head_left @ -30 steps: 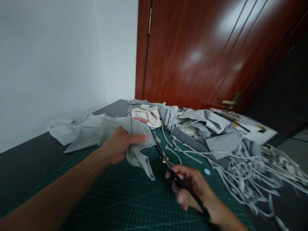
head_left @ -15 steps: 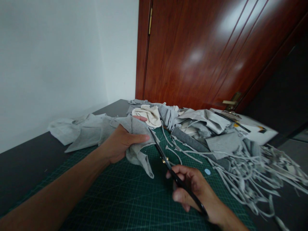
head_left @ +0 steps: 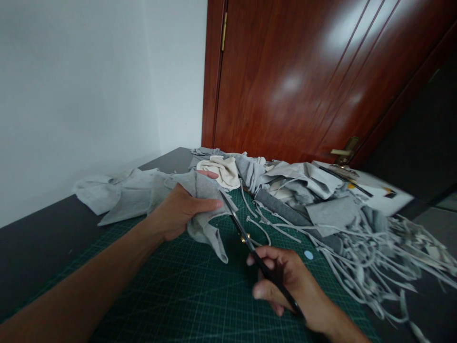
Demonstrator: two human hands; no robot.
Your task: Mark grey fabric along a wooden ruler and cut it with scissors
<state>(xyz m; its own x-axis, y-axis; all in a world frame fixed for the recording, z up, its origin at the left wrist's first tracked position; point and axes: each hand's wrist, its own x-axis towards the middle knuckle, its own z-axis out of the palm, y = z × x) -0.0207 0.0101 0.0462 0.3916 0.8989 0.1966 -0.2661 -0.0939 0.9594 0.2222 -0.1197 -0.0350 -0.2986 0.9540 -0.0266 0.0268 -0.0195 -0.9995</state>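
My left hand [head_left: 180,209] pinches a piece of light grey fabric [head_left: 210,221], thumb on top and the other fingers mostly hidden beneath it. One end of the fabric hangs down toward me; more grey cloth stretches off to the left. Black-handled scissors [head_left: 238,227] with a brass-coloured pivot are held in my right hand [head_left: 285,278], its fingers around the handles. Their blades reach the right edge of the fabric, close to my left thumb. A narrow sliver of cloth stands out just right of the blades.
A green cutting mat [head_left: 200,295] lies on the dark table [head_left: 32,238]. Heaped grey cloth [head_left: 303,178] and a tangle of fabric strips [head_left: 371,257] fill the right side. Cream cloth [head_left: 223,171] lies behind my left hand. A wooden door [head_left: 285,85] stands beyond.
The scissor handles and my right thumb have shifted slightly to the left. My left hand and the fabric stay almost where they were.
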